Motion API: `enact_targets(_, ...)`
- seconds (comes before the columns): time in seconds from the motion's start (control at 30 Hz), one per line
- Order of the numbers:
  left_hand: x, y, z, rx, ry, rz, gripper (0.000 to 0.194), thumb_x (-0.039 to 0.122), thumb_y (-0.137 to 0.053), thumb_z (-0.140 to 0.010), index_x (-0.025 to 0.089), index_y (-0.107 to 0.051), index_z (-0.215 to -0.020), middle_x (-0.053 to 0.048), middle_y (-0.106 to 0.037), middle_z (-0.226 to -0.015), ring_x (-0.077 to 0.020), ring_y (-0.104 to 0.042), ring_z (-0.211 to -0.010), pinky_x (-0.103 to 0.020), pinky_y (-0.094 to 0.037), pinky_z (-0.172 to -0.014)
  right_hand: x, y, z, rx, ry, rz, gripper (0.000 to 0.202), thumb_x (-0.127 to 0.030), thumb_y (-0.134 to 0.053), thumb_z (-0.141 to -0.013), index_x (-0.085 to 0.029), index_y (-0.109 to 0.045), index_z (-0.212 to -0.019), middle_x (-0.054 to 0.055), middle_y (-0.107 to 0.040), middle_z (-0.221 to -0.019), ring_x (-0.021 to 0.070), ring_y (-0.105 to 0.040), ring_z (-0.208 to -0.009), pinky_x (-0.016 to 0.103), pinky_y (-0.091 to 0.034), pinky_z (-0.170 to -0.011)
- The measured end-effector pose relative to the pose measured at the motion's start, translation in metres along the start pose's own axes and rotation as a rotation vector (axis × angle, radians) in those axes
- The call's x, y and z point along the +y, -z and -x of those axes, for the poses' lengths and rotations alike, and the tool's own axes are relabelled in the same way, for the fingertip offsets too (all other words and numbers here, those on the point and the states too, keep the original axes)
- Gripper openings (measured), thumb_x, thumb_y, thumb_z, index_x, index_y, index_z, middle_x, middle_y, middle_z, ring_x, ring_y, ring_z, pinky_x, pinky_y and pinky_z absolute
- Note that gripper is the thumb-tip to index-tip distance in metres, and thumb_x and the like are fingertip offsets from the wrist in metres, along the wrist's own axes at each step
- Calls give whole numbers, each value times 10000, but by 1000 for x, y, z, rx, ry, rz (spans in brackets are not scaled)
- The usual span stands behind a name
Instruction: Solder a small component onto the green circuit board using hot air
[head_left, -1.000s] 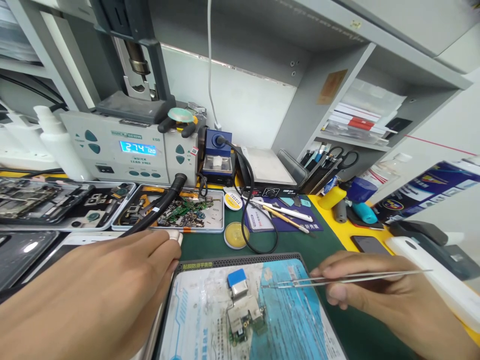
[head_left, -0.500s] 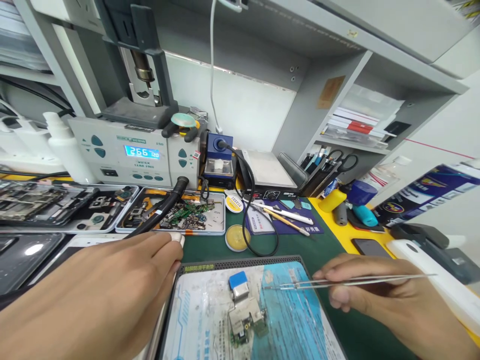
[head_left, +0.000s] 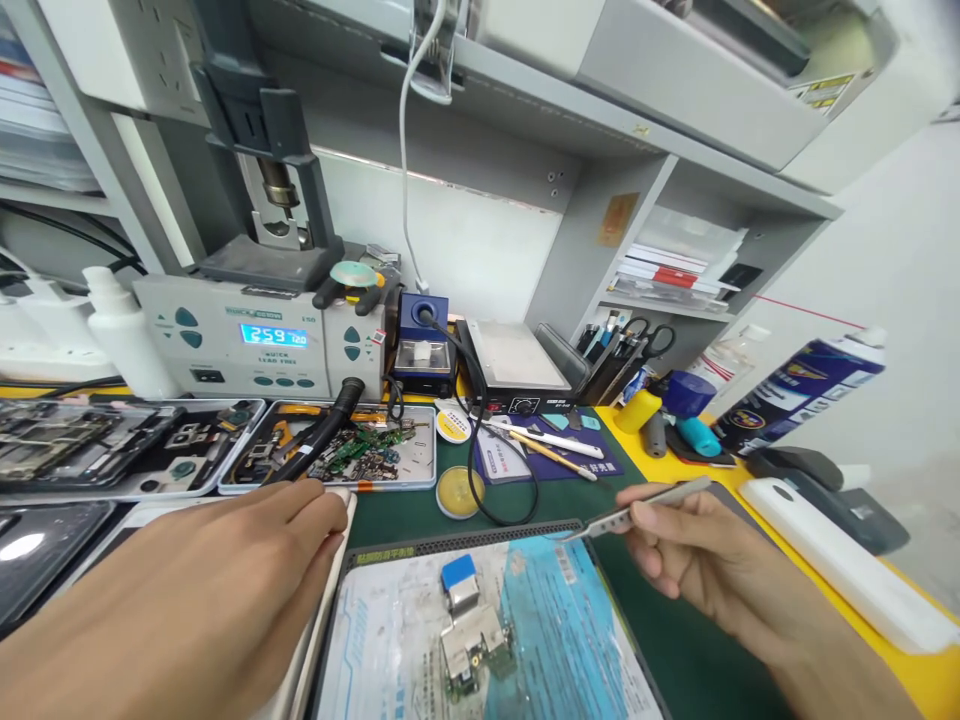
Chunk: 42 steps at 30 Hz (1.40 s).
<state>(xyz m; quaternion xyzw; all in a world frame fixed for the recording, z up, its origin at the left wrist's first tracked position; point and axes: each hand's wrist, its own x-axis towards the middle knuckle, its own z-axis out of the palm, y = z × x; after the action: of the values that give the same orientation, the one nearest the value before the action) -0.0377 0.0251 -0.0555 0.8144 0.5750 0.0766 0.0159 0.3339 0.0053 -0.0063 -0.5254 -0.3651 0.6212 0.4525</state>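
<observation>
1. In the head view, the right hand (head_left: pixel 690 540) pinches slim silver metal tweezers (head_left: pixel 611 522) between thumb and fingers; the tips hang near the mat's far right edge, and whether they meet I cannot tell.
2. The left hand (head_left: pixel 251 545) lies palm down, fingers curled, left of the mat by a ribbed black hose (head_left: pixel 330 425); its fingertips are hidden, so I cannot tell what it grips.
3. The small silver-shielded circuit board (head_left: pixel 475 640), with a bright blue tab (head_left: pixel 459 572), lies apart from both hands on the white-and-blue printed mat (head_left: pixel 390 620).
4. The board seems unclamped, so a knock from the tweezers could slide it; a loosened pinch could drop them.
5. The grey hot-air station (head_left: pixel 187 320) reads 259, so its hidden nozzle might burn something if touched. A tug on the looped thin black cable (head_left: pixel 534 495) could tip the round paste tin (head_left: pixel 457 515).
6. That tin holds yellow paste. The nearer-to-centre pale shallow tray (head_left: pixel 425 445) holds green boards and orange flex strips; the left pale tray (head_left: pixel 244 447) holds dark phone frames.
</observation>
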Motion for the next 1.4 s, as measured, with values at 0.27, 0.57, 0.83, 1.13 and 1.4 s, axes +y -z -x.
enact_targets(0.27, 4, 5, -2, -41, -36, -53, 485, 439, -224, -993, 341, -697, -947, -22, -725, -947, -281, -732, -825, -461, -554, -688, 0, -2, -6, -36, -69, -143, 159, -211, -925, -713, -128, -821, -801, -1, -677, -525, 73, -610, -444, 108, -510, -417)
enact_targets(0.57, 4, 7, -5, -22, -43, -41, 500, 430, -197, -985, 332, -685, -932, -26, -725, -923, -264, -720, -764, -455, -545, -676, 1, -1, -6, -38, -69, -143, 170, -191, -929, -694, -123, -821, -806, -1, -698, -573, 72, -616, -457, 107, -513, -409)
enact_targets(0.83, 6, 16, -5, -121, -32, -35, 487, 432, -170, -983, 318, -637, -907, -30, -670, -893, -267, -684, -724, -498, -519, -685, 3, -2, -1, -41, 13, 12, 185, -256, -935, -697, -162, -840, -825, 13, -690, -543, 94, -622, -478, 133, -523, -433)
enact_targets(1.13, 9, 20, -6, -142, -28, -47, 436, 417, -212, -951, 322, -634, -894, -32, -667, -875, -276, -686, -703, -485, -520, -652, 11, -5, 16, -23, 341, 291, 121, -285, -891, -757, -258, -854, -869, 37, -763, -676, 151, -670, -549, 217, -568, -470)
enact_targets(1.4, 7, 15, -6, -100, -56, -62, 447, 397, -242, -948, 313, -679, -917, -54, -719, -919, -278, -710, -711, -476, -558, -660, 10, -5, 32, 104, 757, 783, 180, -260, -895, -727, -388, -853, -847, 12, -837, -795, 250, -782, -753, 275, -671, -649)
